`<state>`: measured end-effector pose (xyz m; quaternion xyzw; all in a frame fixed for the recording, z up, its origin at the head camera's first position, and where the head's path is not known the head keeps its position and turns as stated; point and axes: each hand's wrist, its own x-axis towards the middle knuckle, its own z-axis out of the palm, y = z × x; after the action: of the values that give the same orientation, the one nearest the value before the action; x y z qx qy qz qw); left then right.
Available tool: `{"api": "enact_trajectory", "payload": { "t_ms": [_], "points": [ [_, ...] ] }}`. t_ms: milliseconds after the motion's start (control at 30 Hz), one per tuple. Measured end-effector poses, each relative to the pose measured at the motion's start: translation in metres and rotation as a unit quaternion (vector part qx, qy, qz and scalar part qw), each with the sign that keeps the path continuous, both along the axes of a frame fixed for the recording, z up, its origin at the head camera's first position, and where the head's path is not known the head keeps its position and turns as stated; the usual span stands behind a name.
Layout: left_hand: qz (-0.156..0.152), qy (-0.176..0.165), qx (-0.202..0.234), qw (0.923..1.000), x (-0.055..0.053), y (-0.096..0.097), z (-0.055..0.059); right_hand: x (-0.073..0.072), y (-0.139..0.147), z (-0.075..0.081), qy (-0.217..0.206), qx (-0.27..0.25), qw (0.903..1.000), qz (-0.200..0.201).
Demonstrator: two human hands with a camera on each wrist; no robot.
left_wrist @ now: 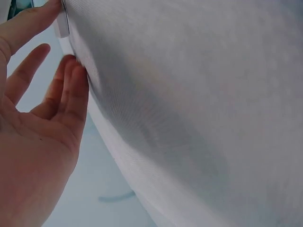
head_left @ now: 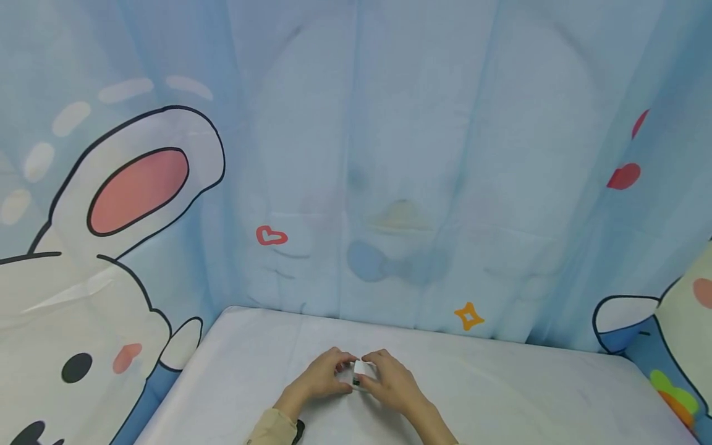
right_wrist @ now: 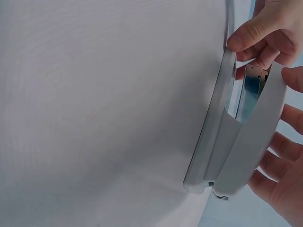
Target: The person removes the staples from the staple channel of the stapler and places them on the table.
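A white stapler point(head_left: 363, 369) stands on the white-covered table, between my two hands. In the right wrist view its top arm is raised from the base point(right_wrist: 208, 137), and the metal magazine point(right_wrist: 250, 92) shows inside. My right hand point(head_left: 394, 380) grips the top arm, thumb on one end and fingers along its outer side. My left hand point(head_left: 324, 374) holds the front end of the base, with the thumb point(right_wrist: 246, 35) on its tip. Only a corner of the stapler point(left_wrist: 62, 23) shows in the left wrist view, by the left fingertips.
The white cloth point(head_left: 500, 395) covers the table, whose far edge meets a blue printed curtain point(head_left: 389, 154). Curtains with cartoon figures hang at the left and right sides. A small dark object point(head_left: 299, 431) shows beside the left sleeve point(head_left: 274, 428).
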<state>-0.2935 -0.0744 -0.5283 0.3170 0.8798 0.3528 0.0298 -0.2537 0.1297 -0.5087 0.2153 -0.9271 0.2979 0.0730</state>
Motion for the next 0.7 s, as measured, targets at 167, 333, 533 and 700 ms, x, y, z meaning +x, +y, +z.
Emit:
{"api": "enact_trajectory", "payload": {
  "t_ms": [167, 333, 533, 700],
  "points": [
    [-0.013, -0.066, 0.051, 0.9964, -0.0008, 0.0016, -0.0006, 0.0008, 0.0004, 0.0028, -0.011, -0.004, 0.9999, 0.006],
    [-0.008, -0.09, 0.074, 0.9932, -0.0022, 0.0026, -0.0017, -0.0004, 0.0004, 0.0049, -0.012, -0.001, 0.9999, 0.007],
    [0.003, -0.106, 0.074, 0.9915, -0.0038, 0.0033, -0.0024, -0.0023, -0.0007, 0.007, -0.01, 0.005, 0.9999, -0.002],
    [0.004, -0.102, 0.068, 0.9924, -0.005, 0.0044, -0.0026, -0.0031, -0.0021, 0.0091, -0.003, 0.01, 0.9999, -0.003]
  ]
}}
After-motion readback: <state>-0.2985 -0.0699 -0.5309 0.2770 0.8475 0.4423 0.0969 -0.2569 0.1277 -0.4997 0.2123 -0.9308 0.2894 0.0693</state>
